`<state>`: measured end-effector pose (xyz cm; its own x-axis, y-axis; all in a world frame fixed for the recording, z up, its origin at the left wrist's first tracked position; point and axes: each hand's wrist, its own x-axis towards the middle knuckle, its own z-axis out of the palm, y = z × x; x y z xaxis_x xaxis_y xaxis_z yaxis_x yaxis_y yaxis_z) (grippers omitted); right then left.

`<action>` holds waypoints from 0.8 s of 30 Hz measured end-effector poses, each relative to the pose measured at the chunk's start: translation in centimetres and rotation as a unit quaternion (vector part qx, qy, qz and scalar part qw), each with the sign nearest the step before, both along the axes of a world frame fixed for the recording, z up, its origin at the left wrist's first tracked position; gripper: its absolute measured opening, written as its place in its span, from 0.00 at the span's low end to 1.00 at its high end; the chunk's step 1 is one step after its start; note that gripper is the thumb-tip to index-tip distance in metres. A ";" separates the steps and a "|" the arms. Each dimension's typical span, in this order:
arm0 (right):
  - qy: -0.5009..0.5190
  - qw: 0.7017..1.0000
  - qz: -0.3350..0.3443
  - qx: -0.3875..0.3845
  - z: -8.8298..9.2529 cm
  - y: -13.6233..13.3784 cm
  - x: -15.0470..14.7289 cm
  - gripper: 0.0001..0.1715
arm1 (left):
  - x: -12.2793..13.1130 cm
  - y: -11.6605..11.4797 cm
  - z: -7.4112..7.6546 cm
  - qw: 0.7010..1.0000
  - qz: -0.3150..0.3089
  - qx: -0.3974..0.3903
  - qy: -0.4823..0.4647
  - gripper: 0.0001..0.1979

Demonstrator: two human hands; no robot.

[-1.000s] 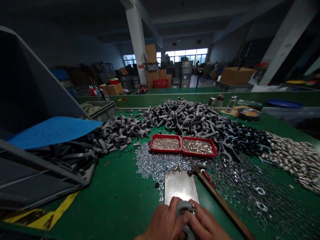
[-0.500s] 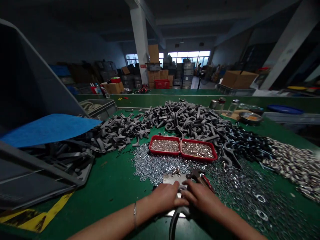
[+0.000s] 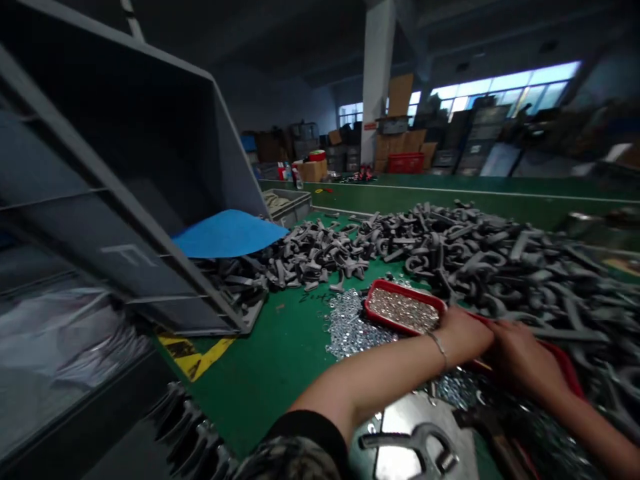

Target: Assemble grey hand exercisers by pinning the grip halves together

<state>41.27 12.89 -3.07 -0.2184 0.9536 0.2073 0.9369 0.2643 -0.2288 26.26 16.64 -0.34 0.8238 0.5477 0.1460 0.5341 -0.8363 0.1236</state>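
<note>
My left hand [image 3: 466, 337] reaches over the right red tray [image 3: 564, 363]; its fingers dip out of sight toward the tray. Right beside it, my right hand [image 3: 525, 360] is over the same tray, its fingers hidden and smeared by motion. The left red tray [image 3: 400, 307], full of small shiny metal pieces, stands against my left wrist. In front of me a grey hooked lever part [image 3: 425, 445] lies on a metal plate [image 3: 400, 413], with a short metal pin [image 3: 447, 460] at its ring. To the right of the plate is a hammer [image 3: 493, 433].
A heap of grey lever parts [image 3: 470, 247] spreads behind the trays. Loose nuts [image 3: 350, 327] surround the trays. On the left a large grey crate [image 3: 165, 267] lies tipped, with a blue sheet [image 3: 233, 233] at its mouth. More lever parts [image 3: 185, 433] line a lower-left container.
Both hands have left the lever part on the plate and moved forward to the right tray. The lever part now lies free. The view has swung left.
</note>
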 end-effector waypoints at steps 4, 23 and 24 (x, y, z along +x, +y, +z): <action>-0.007 0.999 -0.049 -0.016 -0.5 0.7 -2.2 0.12 | -2.7 0.0 -1.5 0.995 0.094 -0.035 -0.018 0.13; 0.388 0.913 -0.067 -0.105 0.7 -11.3 -4.7 0.22 | -3.9 -4.2 -0.3 0.960 0.226 -0.123 -0.110 0.08; 0.403 0.905 -0.056 -0.126 0.2 -13.3 -5.7 0.22 | -3.9 -4.4 -0.2 0.957 0.230 -0.129 -0.124 0.10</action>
<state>35.61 -0.41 -2.83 0.0081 0.9996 0.0289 0.4563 0.0220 -0.8896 22.33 12.26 -0.56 0.4442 0.8882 0.1174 0.7654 -0.4443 0.4655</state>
